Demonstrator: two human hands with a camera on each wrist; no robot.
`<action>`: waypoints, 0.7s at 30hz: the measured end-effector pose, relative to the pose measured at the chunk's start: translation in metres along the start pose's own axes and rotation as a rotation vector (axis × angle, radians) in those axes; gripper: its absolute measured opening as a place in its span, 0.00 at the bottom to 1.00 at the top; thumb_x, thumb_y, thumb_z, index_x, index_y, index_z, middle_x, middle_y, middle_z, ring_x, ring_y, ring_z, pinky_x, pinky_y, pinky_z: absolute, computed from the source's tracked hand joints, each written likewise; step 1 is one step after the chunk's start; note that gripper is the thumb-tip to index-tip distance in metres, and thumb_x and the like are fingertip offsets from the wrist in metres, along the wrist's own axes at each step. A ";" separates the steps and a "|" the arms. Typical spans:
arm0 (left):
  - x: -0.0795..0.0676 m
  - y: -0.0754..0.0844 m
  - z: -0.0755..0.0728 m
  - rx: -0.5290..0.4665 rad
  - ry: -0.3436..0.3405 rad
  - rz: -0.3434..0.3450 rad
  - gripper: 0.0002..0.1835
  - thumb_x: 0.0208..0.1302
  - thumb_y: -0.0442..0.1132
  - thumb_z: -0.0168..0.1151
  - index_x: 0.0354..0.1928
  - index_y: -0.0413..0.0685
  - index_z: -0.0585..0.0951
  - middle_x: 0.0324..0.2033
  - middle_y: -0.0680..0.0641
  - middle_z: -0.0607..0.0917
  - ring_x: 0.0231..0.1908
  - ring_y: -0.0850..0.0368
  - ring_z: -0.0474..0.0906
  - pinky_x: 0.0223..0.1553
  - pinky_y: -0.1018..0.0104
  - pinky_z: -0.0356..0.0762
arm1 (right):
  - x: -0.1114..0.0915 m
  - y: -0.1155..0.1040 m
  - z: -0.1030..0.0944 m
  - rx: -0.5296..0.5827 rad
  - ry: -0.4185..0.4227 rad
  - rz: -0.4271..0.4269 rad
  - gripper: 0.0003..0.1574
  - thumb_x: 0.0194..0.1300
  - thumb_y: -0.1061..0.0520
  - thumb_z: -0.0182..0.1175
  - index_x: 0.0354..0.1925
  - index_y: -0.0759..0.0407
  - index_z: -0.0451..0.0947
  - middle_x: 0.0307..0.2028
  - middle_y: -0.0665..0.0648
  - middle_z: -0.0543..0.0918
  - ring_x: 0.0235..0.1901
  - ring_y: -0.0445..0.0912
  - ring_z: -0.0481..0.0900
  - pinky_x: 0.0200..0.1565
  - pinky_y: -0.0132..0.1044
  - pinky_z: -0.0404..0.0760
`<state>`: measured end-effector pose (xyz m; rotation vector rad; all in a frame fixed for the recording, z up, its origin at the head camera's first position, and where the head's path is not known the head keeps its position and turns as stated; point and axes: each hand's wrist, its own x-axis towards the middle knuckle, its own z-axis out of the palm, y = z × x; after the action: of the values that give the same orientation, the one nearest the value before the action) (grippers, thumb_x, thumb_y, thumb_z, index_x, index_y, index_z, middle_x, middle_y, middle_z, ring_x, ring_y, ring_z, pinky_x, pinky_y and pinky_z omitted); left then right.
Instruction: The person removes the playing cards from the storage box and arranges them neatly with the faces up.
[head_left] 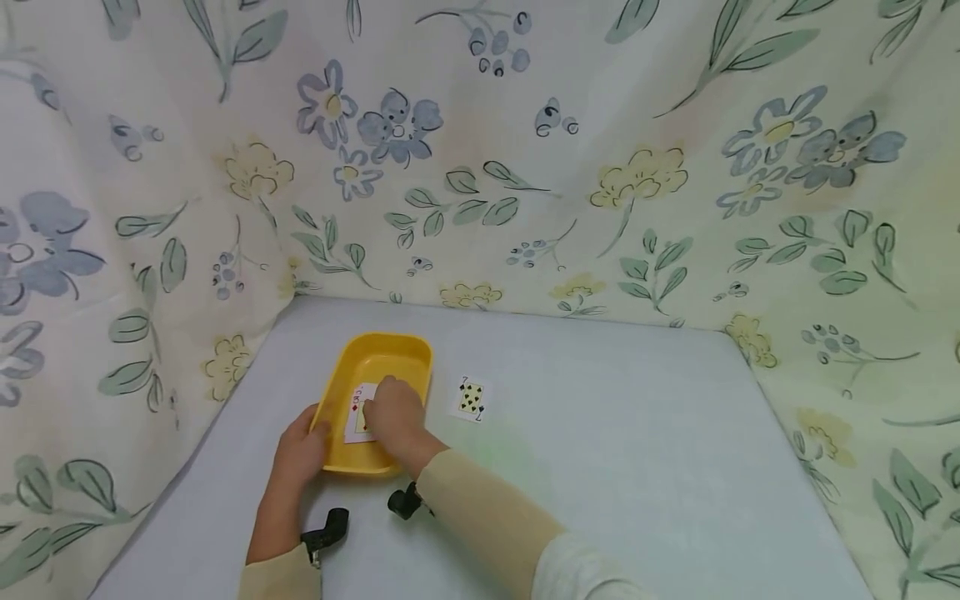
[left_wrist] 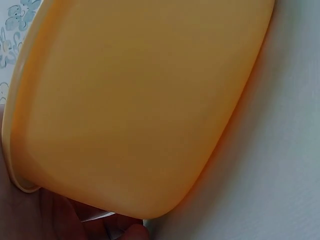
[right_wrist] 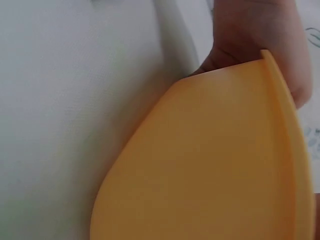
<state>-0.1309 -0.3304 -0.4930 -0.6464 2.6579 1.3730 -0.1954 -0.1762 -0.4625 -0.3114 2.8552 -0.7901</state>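
Note:
A yellow plastic tray (head_left: 381,343) stands on the white tabletop at the left of the head view. My left hand (head_left: 302,450) grips its near left rim, with the thumb at the inner side. Over the inside of the tray, my right hand (head_left: 396,414) has curled fingers at the right edge of a playing card with red diamond marks (head_left: 356,423), and appears to pinch it. That hand hides part of the card and the fingertips. To the right of the tray, a seven of spades (head_left: 471,399) lies face up. Both wrist views mostly show the tray's outer wall (left_wrist: 140,110).
The white tabletop (head_left: 637,442) stretches to the right of the tray and the card. A floral curtain (head_left: 525,125) hangs behind the table and down both sides. Black wrist cameras (head_left: 327,531) are strapped near each hand.

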 end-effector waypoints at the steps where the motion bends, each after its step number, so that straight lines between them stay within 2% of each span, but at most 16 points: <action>1: 0.000 0.000 0.000 0.000 0.002 0.001 0.27 0.80 0.44 0.39 0.75 0.42 0.66 0.48 0.37 0.77 0.37 0.46 0.73 0.41 0.56 0.68 | 0.001 0.000 0.003 -0.017 -0.003 0.010 0.20 0.74 0.44 0.61 0.46 0.60 0.75 0.29 0.52 0.74 0.28 0.44 0.72 0.33 0.33 0.77; 7: -0.001 -0.001 0.003 -0.020 0.009 0.009 0.26 0.79 0.43 0.41 0.74 0.40 0.67 0.53 0.35 0.77 0.42 0.44 0.73 0.46 0.53 0.67 | 0.007 -0.001 0.018 -0.150 -0.036 0.081 0.32 0.71 0.35 0.61 0.53 0.61 0.75 0.35 0.53 0.75 0.30 0.45 0.73 0.40 0.33 0.80; 13: -0.002 -0.001 0.005 -0.026 0.008 0.024 0.26 0.79 0.42 0.42 0.73 0.40 0.67 0.53 0.35 0.78 0.41 0.44 0.73 0.45 0.53 0.67 | 0.015 0.000 0.030 -0.174 -0.053 0.143 0.39 0.64 0.27 0.64 0.50 0.60 0.75 0.34 0.53 0.73 0.30 0.45 0.73 0.38 0.33 0.79; 17: 0.000 -0.001 0.003 0.001 0.026 0.035 0.26 0.79 0.41 0.41 0.73 0.40 0.67 0.53 0.35 0.78 0.40 0.45 0.74 0.45 0.53 0.68 | 0.018 0.000 0.033 -0.246 -0.043 0.084 0.36 0.60 0.27 0.67 0.45 0.57 0.78 0.33 0.51 0.74 0.33 0.44 0.73 0.39 0.33 0.78; 21: 0.002 -0.002 0.002 0.013 0.038 0.032 0.27 0.78 0.41 0.41 0.74 0.40 0.67 0.50 0.36 0.80 0.37 0.47 0.74 0.43 0.55 0.69 | 0.020 -0.002 0.033 -0.281 -0.019 0.042 0.32 0.60 0.31 0.70 0.44 0.56 0.80 0.33 0.50 0.75 0.35 0.43 0.74 0.41 0.33 0.79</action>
<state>-0.1321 -0.3300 -0.4962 -0.6381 2.7158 1.3635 -0.2077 -0.1987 -0.4917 -0.2895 2.9428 -0.3743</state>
